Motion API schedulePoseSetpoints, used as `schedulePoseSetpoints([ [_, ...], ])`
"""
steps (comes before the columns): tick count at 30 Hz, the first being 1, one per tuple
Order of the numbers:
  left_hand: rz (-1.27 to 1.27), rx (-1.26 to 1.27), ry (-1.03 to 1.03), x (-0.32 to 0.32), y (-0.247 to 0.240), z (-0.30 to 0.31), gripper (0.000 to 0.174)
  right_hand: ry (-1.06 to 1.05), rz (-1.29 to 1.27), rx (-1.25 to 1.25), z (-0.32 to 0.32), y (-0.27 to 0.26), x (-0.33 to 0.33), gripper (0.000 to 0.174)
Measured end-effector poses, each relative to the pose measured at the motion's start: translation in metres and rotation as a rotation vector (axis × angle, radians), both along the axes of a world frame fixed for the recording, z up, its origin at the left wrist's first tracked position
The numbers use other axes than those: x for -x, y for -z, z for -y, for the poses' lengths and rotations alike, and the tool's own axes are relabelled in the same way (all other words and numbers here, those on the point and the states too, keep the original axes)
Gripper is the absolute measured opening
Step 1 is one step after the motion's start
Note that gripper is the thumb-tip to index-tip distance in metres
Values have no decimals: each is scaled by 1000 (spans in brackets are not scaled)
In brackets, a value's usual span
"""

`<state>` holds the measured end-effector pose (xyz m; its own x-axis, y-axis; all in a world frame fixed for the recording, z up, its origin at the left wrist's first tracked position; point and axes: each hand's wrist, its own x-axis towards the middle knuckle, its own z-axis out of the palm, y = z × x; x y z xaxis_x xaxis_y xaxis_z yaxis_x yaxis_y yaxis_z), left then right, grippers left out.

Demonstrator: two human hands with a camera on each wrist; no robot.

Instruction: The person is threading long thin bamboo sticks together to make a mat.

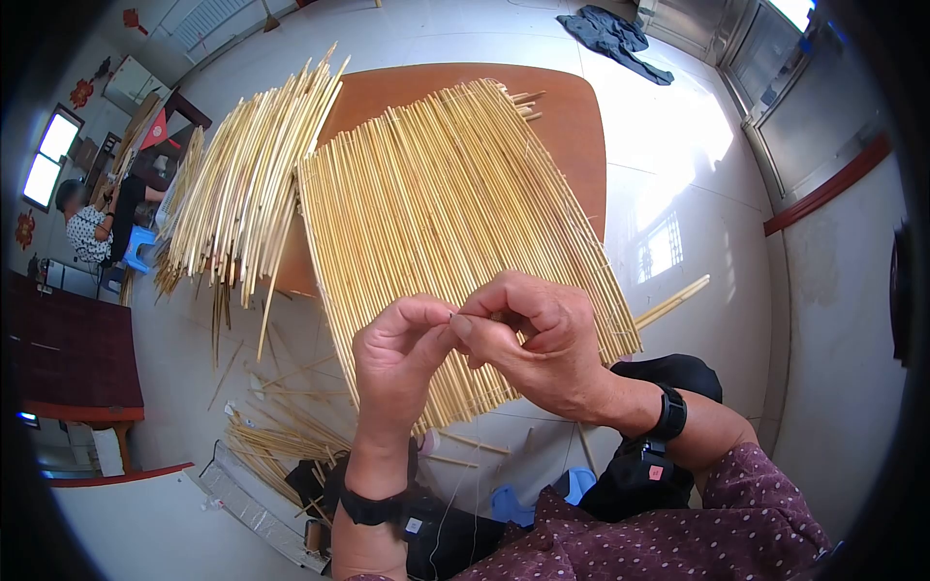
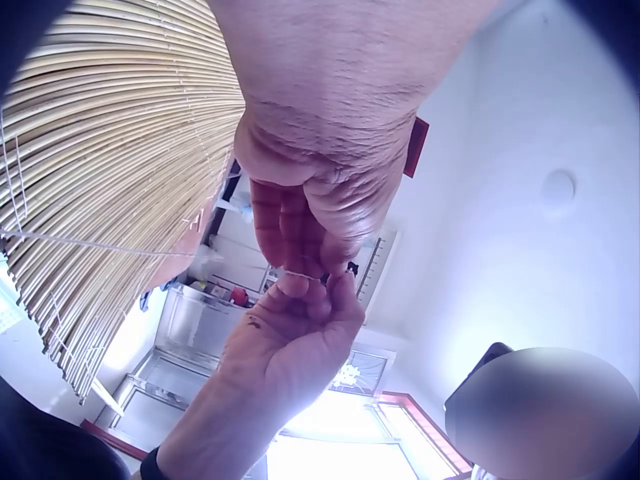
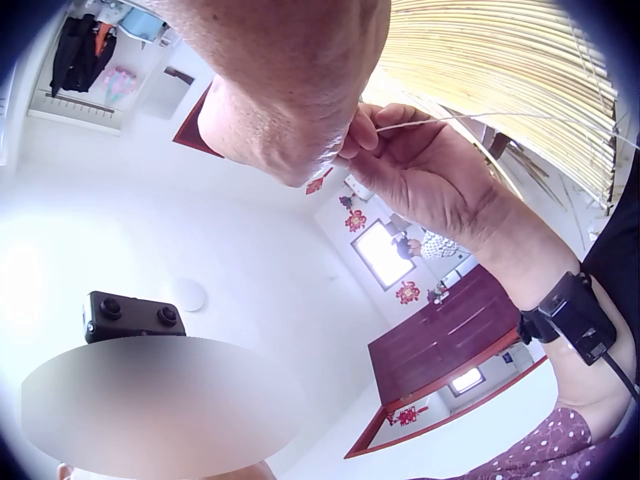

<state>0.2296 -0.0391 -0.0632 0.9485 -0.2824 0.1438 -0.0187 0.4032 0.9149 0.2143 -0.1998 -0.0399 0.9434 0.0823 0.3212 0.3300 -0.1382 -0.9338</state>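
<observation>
Up close, the left hand (image 1: 397, 360) and the right hand (image 1: 539, 345) meet fingertip to fingertip, each with thumb and forefinger pressed together on a fine pale thread (image 3: 420, 124) (in the head view it is hardly more than a glint where the fingers touch). The other fingers of both hands are curled inward. From the right wrist view the thread runs taut away from the pinch toward the reed mat (image 1: 436, 223), which lies directly behind and under the hands, its near edge hanging off the brown table (image 1: 572, 111) toward the person's lap. The mat is made of straight yellow stalks laid side by side. Just beside it on the left, a loose bundle of stalks (image 1: 242, 184) fans over the table's edge, and more scattered stalks (image 1: 276, 436) lie on the pale floor below. Each wrist carries a black strap (image 1: 668, 414). Farther out, a dark cloth (image 1: 615, 39) lies crumpled on the floor beyond the table, and a seated person (image 1: 87, 223) works at the far left near a window.
</observation>
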Motion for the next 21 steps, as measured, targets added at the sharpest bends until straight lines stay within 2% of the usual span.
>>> schedulePoseSetpoints([
  [21, -10, 15, 16, -1, 1, -1, 8, -7, 106, 1, 2, 2, -1, 8],
])
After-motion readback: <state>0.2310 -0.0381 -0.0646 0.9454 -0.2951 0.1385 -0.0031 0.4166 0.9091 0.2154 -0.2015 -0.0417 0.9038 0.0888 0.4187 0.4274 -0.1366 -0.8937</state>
